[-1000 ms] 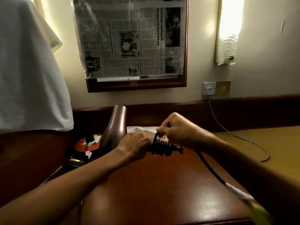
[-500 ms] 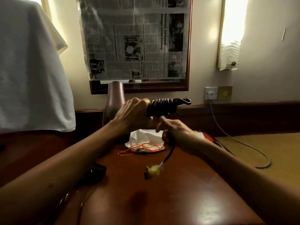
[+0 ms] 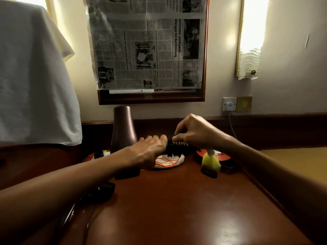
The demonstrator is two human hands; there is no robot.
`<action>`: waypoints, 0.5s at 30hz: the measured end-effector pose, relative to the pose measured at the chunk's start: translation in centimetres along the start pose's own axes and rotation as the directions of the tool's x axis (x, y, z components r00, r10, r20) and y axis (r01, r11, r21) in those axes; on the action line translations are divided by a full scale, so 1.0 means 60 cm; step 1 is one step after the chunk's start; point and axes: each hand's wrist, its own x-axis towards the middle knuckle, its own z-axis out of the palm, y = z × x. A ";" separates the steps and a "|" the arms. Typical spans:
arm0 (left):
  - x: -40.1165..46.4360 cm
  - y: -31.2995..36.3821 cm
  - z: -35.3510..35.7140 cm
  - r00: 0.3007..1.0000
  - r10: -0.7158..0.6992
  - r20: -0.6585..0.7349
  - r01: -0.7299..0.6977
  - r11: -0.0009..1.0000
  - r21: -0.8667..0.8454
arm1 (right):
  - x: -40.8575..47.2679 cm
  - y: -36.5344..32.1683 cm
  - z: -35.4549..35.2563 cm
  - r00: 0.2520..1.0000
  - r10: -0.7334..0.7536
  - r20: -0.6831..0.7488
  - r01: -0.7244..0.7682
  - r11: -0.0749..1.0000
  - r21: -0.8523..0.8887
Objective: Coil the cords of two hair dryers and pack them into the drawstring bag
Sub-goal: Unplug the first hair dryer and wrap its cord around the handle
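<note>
Now both hands' fingers curl: left hand (image 3: 146,151) grips the hair dryer (image 3: 123,129), right hand (image 3: 192,131) pinches its coiled cord (image 3: 177,147).

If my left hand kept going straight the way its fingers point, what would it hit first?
Probably the wall panel behind the table. The left hand points away toward it, with the brown hair dryer just left of that line, though depth is hard to judge.

A newspaper sheet (image 3: 146,43) covers a wood-framed mirror (image 3: 152,99) on the cream wall above a dark wooden worktop (image 3: 177,209). A white cloth (image 3: 35,76) hangs at left. At right, a lit wall lamp (image 3: 251,38) glows above a socket (image 3: 229,104), where a white plug's grey cable (image 3: 232,126) drops behind the worktop.
</note>
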 end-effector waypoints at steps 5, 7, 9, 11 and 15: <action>-0.001 -0.003 0.002 0.989 0.141 -0.050 -0.144 0.988 -0.061 | 0.038 0.041 -0.002 1.000 0.029 -0.004 -0.029 0.997 -0.073; 0.006 -0.023 -0.001 0.983 0.143 -0.119 -0.158 0.979 -0.129 | 0.044 0.062 0.000 0.998 0.065 0.000 -0.065 0.998 0.023; 0.010 -0.040 -0.006 0.970 0.169 -0.173 -0.196 0.969 -0.148 | 0.048 0.076 0.002 0.997 0.082 0.013 -0.083 0.990 0.115; 0.007 -0.043 -0.015 0.953 0.252 -0.168 -0.275 0.952 -0.134 | 0.055 0.080 0.001 0.993 0.061 0.102 -0.076 0.985 0.153; -0.005 -0.042 -0.028 0.864 0.403 -0.301 -0.446 0.890 -0.089 | 0.048 0.100 -0.003 0.947 0.010 0.321 -0.149 0.900 0.410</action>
